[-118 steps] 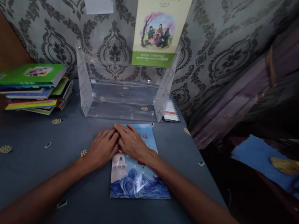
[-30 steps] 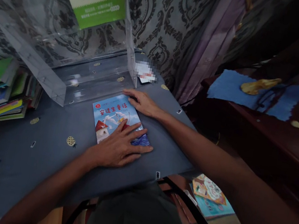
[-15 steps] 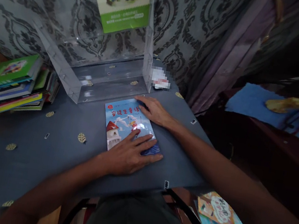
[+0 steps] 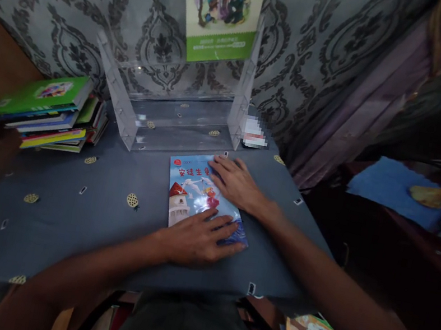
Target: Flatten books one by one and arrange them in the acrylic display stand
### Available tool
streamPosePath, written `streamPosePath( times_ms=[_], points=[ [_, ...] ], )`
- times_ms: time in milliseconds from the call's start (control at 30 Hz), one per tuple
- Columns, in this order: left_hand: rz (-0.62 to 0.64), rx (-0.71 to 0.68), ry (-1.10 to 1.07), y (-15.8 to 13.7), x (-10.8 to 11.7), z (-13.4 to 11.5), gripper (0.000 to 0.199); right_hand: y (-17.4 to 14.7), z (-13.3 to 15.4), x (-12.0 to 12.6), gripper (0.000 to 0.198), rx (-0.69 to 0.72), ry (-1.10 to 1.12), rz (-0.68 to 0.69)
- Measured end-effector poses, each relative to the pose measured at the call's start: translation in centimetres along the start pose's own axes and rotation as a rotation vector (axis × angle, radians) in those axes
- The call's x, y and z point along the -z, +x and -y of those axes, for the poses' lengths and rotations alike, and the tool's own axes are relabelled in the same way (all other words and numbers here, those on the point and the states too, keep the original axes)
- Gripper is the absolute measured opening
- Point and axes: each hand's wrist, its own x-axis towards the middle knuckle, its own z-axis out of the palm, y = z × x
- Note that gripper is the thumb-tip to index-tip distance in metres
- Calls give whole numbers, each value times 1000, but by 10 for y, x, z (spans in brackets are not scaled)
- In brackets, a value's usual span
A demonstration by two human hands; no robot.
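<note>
Blue book [image 4: 193, 195] lies closed on the table [image 4: 102, 207], near side of the clear rack [image 4: 122, 105], as yet unopened and unlifted; left hand [image 4: 201, 237] over its near end, right hand [image 4: 238, 184] at its far-right edge, fingers loosely spread, grasping nothing.

Table [image 4: 83, 215] bears blue book [image 4: 193, 197], piled books [image 4: 56, 116], clear stand [image 4: 185, 137]

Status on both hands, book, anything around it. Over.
Left hand over blue book, near end; right hand over its far right corner. Book flat, cover up. Transparent stand just beyond.
</note>
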Motion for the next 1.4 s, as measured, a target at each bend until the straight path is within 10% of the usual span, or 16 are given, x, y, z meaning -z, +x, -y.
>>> streamPosePath(
  times_ms=[600, 1400],
  points=[
    [-155, -110, 71, 3, 7, 0, 22, -64, 31, -9, 39, -23, -100, -115],
    [-127, 259, -104, -8, -2, 4, 23, -98, 49, 4, 37, -123, 2, -212]
  ],
)
